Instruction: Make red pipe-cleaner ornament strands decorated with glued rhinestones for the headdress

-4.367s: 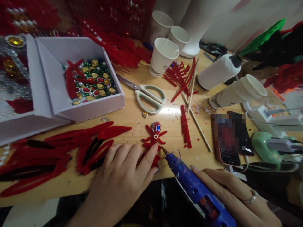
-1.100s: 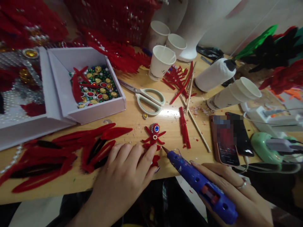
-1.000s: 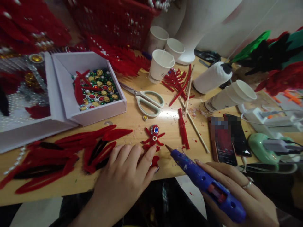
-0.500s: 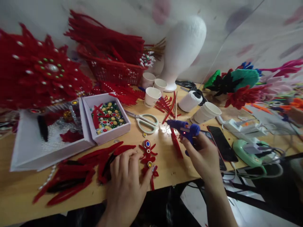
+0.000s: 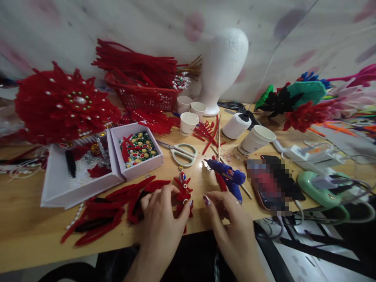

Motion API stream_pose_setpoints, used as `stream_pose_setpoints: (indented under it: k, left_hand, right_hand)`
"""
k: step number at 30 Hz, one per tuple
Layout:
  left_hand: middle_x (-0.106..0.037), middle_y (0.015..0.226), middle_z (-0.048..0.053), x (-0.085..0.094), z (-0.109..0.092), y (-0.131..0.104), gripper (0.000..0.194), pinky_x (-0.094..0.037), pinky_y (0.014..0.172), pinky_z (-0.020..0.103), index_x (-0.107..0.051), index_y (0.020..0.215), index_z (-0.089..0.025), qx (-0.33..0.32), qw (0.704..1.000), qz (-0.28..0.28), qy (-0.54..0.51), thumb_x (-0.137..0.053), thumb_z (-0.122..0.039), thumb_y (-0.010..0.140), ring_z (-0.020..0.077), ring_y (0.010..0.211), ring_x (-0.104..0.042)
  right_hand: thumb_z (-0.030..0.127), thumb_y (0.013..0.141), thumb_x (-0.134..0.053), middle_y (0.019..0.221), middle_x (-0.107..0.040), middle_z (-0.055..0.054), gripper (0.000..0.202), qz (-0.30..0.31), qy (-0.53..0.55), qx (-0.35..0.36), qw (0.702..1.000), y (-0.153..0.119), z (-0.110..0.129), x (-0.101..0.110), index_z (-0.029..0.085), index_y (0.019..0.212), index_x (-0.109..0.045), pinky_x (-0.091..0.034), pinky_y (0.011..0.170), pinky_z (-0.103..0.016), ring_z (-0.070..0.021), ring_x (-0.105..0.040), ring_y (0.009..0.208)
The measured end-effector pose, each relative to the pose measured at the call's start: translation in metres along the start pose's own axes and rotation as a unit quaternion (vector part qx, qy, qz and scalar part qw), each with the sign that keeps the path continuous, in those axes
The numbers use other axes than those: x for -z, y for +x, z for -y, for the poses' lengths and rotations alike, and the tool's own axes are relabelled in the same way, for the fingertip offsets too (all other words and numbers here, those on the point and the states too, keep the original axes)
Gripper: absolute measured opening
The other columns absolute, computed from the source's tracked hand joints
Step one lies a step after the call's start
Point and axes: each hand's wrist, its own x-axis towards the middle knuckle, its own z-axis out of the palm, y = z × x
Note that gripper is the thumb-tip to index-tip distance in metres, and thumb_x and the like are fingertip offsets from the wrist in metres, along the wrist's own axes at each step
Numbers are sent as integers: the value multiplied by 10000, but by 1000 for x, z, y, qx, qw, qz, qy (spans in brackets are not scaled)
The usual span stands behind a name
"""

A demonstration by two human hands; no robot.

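Observation:
My left hand (image 5: 163, 217) bends over a slim red fuzzy ornament (image 5: 183, 181), thumb on one side and fingers on the other, steadying it on the table. Blue and clear gems run along the ornament; its lower part is partly hidden. To the right, my right hand (image 5: 233, 219) is free, thumb and fingers apart. Just beyond its fingertips a blue glue gun (image 5: 226, 171) lies on the table, nozzle toward the upper left. Red leaf-shaped pieces (image 5: 102, 215) lie left of my left hand. Green-handled scissors (image 5: 183, 154) rest behind the ornament.
White boxes (image 5: 143, 164) of beads and gems stand at the left, by a large red flower headpiece (image 5: 58, 105). Behind are a red basket (image 5: 147, 98), paper cups (image 5: 189, 123), a foam head (image 5: 223, 66) and a thread spool (image 5: 236, 126). Phones (image 5: 268, 184) and cables lie right.
My right hand has let go of the glue gun, which now lies on the table, and has moved left and down toward the ornament. My left hand stays at the ornament.

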Motion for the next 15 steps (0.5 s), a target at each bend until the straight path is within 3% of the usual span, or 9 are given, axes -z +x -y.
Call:
stream_pose_setpoints:
  k: [3, 7, 11, 15]
  left_hand:
    - [-698, 890, 46, 2, -1, -1, 221, -506, 764, 420, -537, 912, -247, 79, 984, 19, -157, -691, -312, 766, 287, 869, -675]
    - [-717, 934, 41, 8, -6, -5, 383, -557, 734, 319, -488, 1037, -246, 143, 922, 58, -354, -730, -329, 751, 215, 835, -710]
    - [-720, 972, 38, 18, -17, -9, 411, -549, 788, 276, -508, 1056, -234, 149, 901, 74, -402, -758, -306, 739, 188, 887, -699]
    - [-708, 1012, 47, 24, -23, -11, 306, -547, 777, 261, -559, 1035, -220, 166, 878, 81, -441, -723, -304, 791, 193, 923, -698]
  right_hand:
    - [287, 1012, -498, 871, -624, 0, 135, 31, 52, -56, 997, 2, -3, -10, 232, 979, -616, -481, 612, -203, -131, -612, 726]
    - [371, 1027, -474, 875, -615, -3, 215, 76, 154, -100, 980, 8, 1, -12, 222, 936, -598, -481, 659, -193, -133, -606, 770]
    - [417, 1020, -494, 726, -508, 25, 299, 94, 259, -120, 954, 10, 8, -13, 205, 813, -536, -405, 523, -179, -107, -497, 614]
    - [407, 1011, -518, 744, -477, 16, 299, 100, 289, -118, 945, 8, 9, -14, 197, 798, -522, -395, 523, -193, -114, -463, 628]
